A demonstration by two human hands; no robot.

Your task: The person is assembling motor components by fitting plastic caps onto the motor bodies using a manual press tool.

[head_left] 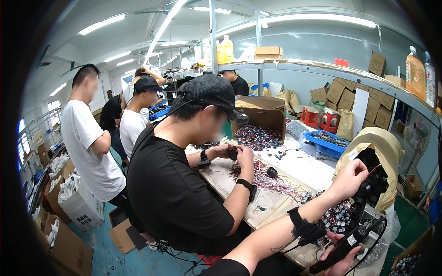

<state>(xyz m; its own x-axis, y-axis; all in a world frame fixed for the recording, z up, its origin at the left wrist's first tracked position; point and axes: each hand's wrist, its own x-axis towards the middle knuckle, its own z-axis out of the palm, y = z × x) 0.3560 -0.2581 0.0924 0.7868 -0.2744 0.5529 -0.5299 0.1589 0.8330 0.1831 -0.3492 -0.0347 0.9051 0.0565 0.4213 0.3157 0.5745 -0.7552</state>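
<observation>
My left hand (351,180) is raised at the mouth of a tan paper bag (391,147), its fingers pinched on what looks like a thin red wire (375,168). Black round parts (375,184) fill the bag's opening. Lower down, my right hand (341,263) is wrapped round a black electric screwdriver (343,248), which has a cable at its upper end. Part of that hand is hidden behind the tool. Between my arms and the bag lies a heap of small silvery parts (338,214) on the worktable (264,214).
At my left a co-worker (179,184) in black handles a small dark part. Red and white wires (276,181), a carton of wired parts (271,110) and a blue tray (327,138) occupy the table. A shelf (322,67) runs above; other people stand further left.
</observation>
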